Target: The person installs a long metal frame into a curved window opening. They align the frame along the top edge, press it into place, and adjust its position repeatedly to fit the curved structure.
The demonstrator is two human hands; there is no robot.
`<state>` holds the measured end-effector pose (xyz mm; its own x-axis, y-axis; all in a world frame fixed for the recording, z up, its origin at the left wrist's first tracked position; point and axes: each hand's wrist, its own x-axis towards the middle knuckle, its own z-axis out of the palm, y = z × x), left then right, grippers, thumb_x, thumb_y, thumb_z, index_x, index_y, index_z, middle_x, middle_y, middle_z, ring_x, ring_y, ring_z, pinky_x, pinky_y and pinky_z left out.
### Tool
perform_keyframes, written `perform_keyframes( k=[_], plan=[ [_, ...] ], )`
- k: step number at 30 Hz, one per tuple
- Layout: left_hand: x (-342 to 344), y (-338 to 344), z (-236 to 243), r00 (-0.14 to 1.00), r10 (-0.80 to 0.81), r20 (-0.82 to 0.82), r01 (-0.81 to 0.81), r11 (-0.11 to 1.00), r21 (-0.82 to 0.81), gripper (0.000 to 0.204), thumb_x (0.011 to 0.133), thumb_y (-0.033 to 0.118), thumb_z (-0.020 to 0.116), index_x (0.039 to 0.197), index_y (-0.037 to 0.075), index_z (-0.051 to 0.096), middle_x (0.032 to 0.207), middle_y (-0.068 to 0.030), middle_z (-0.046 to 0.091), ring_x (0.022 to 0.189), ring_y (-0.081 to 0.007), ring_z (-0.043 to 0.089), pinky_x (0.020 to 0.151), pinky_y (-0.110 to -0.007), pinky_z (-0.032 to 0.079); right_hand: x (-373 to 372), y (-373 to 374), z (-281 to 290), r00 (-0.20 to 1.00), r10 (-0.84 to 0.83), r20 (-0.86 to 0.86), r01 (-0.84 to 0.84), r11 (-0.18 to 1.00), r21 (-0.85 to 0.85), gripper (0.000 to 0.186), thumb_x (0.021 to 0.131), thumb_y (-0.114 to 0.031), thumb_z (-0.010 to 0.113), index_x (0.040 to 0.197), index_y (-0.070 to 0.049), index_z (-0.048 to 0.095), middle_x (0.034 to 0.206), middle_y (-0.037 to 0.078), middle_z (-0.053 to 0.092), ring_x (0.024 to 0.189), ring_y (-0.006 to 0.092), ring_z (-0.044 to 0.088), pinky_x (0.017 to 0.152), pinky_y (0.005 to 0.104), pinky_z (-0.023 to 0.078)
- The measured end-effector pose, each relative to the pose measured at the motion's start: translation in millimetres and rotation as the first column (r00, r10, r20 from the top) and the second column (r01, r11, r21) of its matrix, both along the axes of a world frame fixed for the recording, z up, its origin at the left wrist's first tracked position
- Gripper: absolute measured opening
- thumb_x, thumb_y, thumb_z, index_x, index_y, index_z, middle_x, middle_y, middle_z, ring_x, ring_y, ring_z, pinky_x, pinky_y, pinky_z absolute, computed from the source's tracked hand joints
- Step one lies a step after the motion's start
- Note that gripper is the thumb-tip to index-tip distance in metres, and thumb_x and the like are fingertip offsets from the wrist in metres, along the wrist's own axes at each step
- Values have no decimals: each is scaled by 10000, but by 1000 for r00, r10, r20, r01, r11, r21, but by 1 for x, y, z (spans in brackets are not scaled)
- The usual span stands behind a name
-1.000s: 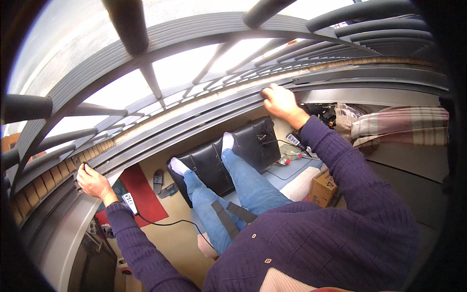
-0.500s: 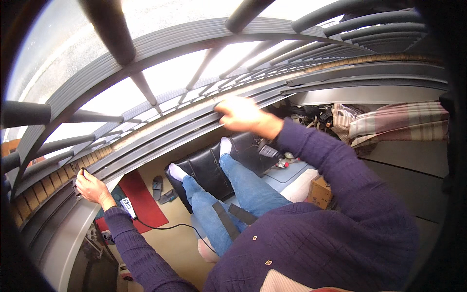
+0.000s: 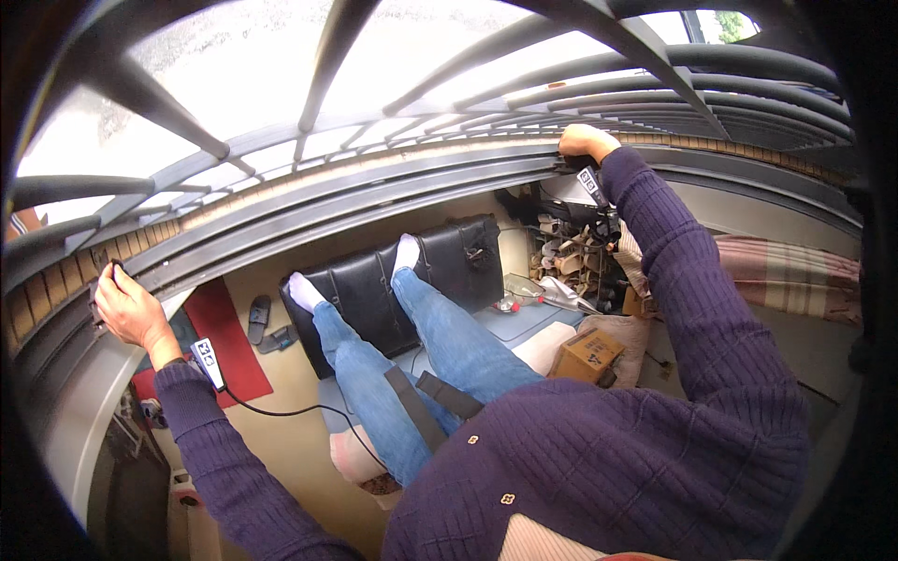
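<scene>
I am high up at a window with a dark grey metal sliding track (image 3: 374,201) running across in front of me. My left hand (image 3: 136,313) is at the far left, its fingers bent over the dark edge of the window frame (image 3: 79,327). At the right, my right hand (image 3: 587,142) is closed at the edge of the other dark window frame (image 3: 655,161), where the track meets it. Its fingertips are partly hidden. A band with a small white device sits on each wrist.
Grey metal bars (image 3: 327,65) stand outside the window. Below are a black padded seat back (image 3: 468,271), slippers (image 3: 258,320) on the floor, a red mat (image 3: 229,337), a cardboard box (image 3: 586,355), a shoe rack (image 3: 566,248) and a striped cloth (image 3: 786,276).
My right hand has moved right along the track to the right-hand window frame. My left hand remains at the left frame, and the view has shifted to the right.
</scene>
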<state>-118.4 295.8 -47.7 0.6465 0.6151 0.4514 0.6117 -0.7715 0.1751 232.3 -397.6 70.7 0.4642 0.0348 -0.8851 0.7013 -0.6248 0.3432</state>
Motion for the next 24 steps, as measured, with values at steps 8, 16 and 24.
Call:
perform_keyframes(
  k=[8,16,24],
  plan=[
    [-3,9,-6,1000,-14,-20,14,1000,9,227,990,291,587,1097,126,700,1040,-95,691,981,-311,644,866,-424,499,7,-25,-6,964,248,-96,-241,968,71,286,878,-205,533,936,-40,759,963,202,721,928,364,698,847,450,544],
    [-5,12,-6,999,-42,-8,42,999,25,224,989,284,590,1092,117,698,1048,-97,693,985,-310,644,871,-419,497,6,-35,-14,949,292,-120,-288,956,53,272,875,-164,523,902,-35,761,922,207,726,856,368,720,781,453,567],
    [-3,9,-6,1000,-28,7,28,999,16,221,985,290,598,1081,122,707,1046,-93,696,979,-308,648,864,-420,502,11,-37,-12,987,55,-148,-41,995,94,241,852,-174,585,982,-78,763,1017,170,730,953,338,712,831,437,563]
  ],
)
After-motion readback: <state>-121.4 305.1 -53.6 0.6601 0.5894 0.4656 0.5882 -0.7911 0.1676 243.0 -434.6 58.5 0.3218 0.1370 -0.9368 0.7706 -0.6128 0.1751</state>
